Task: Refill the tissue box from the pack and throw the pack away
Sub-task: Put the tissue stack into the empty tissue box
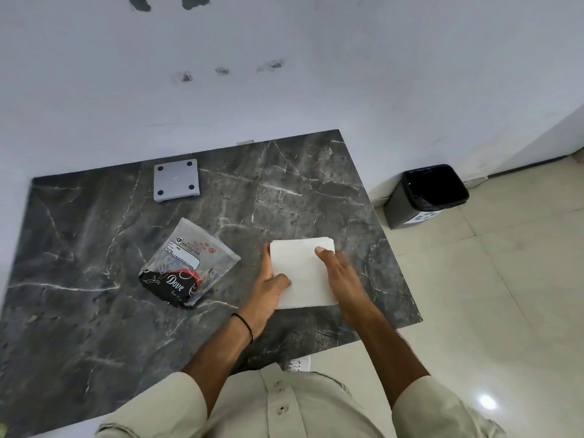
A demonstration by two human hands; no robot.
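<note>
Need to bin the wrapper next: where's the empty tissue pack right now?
In the head view the empty tissue pack lies flat on the dark marble table, just left of the left hand, nearer the person than the grey square box.

- Table (94,216): dark marble-patterned top, set against the wall
- Grey square box (176,184): near the back edge
- Empty plastic pack (189,267): centre
- White tissue stack (301,273): right of pack, apart
</note>
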